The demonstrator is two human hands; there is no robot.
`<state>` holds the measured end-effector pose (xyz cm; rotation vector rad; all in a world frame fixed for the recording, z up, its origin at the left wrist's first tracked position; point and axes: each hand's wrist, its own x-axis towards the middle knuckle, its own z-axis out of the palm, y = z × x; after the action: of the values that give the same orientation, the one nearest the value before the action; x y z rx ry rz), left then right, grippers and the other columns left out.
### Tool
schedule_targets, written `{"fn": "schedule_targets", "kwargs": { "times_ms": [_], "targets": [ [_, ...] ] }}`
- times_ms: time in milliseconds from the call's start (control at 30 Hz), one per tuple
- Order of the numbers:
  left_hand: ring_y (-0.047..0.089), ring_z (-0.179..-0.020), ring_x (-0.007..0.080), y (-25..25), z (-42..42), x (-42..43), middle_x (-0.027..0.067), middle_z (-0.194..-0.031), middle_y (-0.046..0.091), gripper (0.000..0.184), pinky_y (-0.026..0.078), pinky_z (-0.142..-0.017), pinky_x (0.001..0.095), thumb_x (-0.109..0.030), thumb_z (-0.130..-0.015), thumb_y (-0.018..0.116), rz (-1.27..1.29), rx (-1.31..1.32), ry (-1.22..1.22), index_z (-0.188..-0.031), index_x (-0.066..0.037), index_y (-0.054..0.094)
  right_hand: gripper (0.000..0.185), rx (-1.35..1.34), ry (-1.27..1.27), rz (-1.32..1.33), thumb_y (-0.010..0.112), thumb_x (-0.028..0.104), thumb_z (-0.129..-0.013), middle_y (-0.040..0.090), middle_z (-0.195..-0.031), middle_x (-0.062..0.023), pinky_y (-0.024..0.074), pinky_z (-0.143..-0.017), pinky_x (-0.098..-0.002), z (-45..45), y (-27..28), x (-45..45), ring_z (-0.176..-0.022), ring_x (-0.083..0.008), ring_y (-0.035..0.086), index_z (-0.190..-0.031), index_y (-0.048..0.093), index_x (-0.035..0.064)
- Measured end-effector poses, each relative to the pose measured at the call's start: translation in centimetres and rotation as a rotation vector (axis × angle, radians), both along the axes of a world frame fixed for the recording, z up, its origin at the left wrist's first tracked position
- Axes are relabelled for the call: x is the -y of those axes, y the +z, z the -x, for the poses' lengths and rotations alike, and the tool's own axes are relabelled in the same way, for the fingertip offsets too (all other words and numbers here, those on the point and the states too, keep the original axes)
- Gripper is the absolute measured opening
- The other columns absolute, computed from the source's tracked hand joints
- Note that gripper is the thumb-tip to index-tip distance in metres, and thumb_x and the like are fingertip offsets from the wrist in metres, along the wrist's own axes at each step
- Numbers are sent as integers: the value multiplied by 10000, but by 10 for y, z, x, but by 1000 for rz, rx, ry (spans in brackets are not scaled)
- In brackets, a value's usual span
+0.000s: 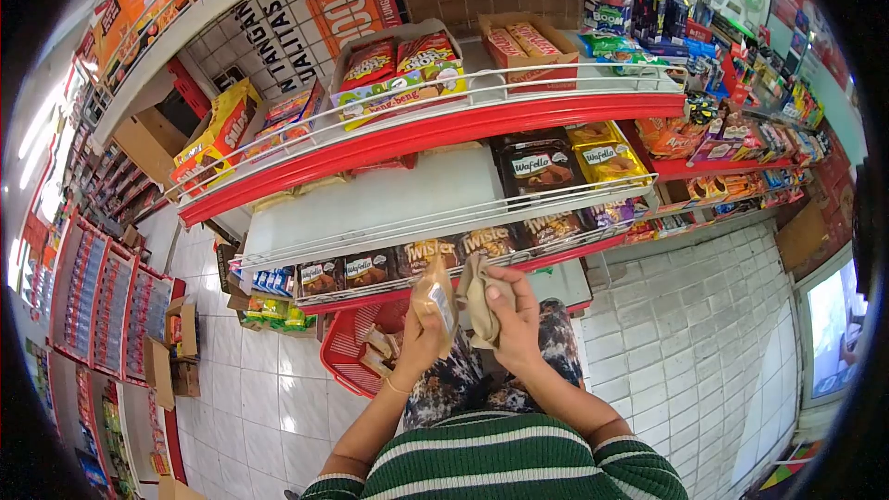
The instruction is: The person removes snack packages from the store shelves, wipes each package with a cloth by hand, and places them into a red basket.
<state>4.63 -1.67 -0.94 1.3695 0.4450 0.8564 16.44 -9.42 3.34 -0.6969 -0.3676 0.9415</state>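
Observation:
My left hand (422, 338) grips a golden-tan snack packet (436, 298), held upright in front of my lap. Just to its right, my right hand (519, 329) is closed on a crumpled beige cloth (483, 304). The cloth and packet are close together; whether they touch I cannot tell. Beyond them, a lower shelf row holds dark Wafello packs (368, 268) and brown Twister packs (488, 243). A red plastic basket (347, 352) with several packets inside sits on the floor beside my left forearm.
The white middle shelf (389, 199) carries dark Wafello packs (535, 165) and yellow packs (608, 156) at its right, behind a wire rail. On the red-edged top shelf stand a beng-beng box (398, 83) and other snack boxes. An opened cardboard box (176, 343) is at left.

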Motion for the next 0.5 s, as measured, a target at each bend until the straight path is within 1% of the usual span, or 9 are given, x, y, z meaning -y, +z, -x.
{"fn": "schedule_targets", "kwargs": {
  "times_ms": [100, 133, 167, 200, 300, 333, 367, 467, 500],
  "targets": [
    [513, -886, 144, -31, 8, 1, 87, -984, 526, 606, 429, -771, 286, -529, -844, 412, 119, -111, 36, -1123, 8, 394, 284, 650, -220, -83, 648, 141, -765, 568, -933, -68, 457, -711, -267, -6, 5, -4, -817, -149, 554, -1011, 558, 32],
    [519, -831, 125, -37, 9, 1, 81, -913, 550, 572, 436, -736, 270, -522, -868, 368, 177, -166, 51, -1043, 15, 456, 284, 648, -221, -79, 648, 141, -765, 568, -933, -68, 457, -711, -267, -10, 9, -4, -817, -149, 554, -1011, 558, 32],
    [514, -781, 106, -42, 8, 3, 74, -832, 560, 553, 443, -679, 255, -511, -887, 320, 62, -232, 119, -896, 17, 484, 278, 930, -226, -23, 658, 120, -738, 576, -908, -80, 446, -718, -269, -13, 16, -3, -826, -173, 554, -990, 577, 35],
    [514, -781, 106, -32, 6, 7, 74, -832, 560, 553, 443, -679, 255, -511, -887, 320, 63, -234, 119, -896, 17, 484, 275, 1212, -225, 35, 668, 99, -711, 584, -883, -92, 436, -724, -270, -15, 21, -3, -836, -197, 554, -970, 596, 39],
    [544, -790, 130, 0, 2, 10, 94, -828, 567, 603, 457, -674, 252, -547, -873, 299, 296, -195, 87, -935, 22, 490, 267, 1160, -220, 122, 688, 92, -679, 601, -842, -99, 435, -707, -291, -30, 12, -9, -793, -225, 562, -932, 620, 43],
    [559, -808, 150, 3, 5, 7, 100, -848, 570, 626, 466, -690, 259, -565, -864, 286, 321, -141, -59, -970, 18, 487, 265, 1117, -171, 190, 685, 85, -681, 606, -847, -92, 437, -713, -293, -35, 7, -10, -784, -220, 565, -934, 617, 42],
    [573, -826, 170, 5, 7, 5, 107, -869, 573, 651, 475, -706, 265, -583, -854, 273, 345, -86, -207, -1005, 14, 483, 244, 1074, -213, 157, 676, 71, -686, 609, -860, -91, 437, -722, -292, -38, -1, -12, -774, -214, 567, -920, 617, 35],
    [577, -882, 203, 10, 7, 3, 105, -932, 569, 679, 484, -746, 295, -604, -840, 253, 572, -52, -256, -1082, -5, 464, 231, 834, -250, 122, 665, 59, -695, 617, -884, -89, 435, -741, -296, -28, 2, -9, -795, -207, 565, -917, 613, 27],
    [577, -882, 203, 14, 3, 6, 105, -932, 569, 679, 484, -746, 295, -604, -840, 253, 581, -54, -254, -1082, -5, 464, 234, 938, -262, 79, 665, 67, -703, 611, -864, -101, 436, -733, -298, -23, 10, -7, -791, -210, 558, -928, 609, 29]
  ]
}}
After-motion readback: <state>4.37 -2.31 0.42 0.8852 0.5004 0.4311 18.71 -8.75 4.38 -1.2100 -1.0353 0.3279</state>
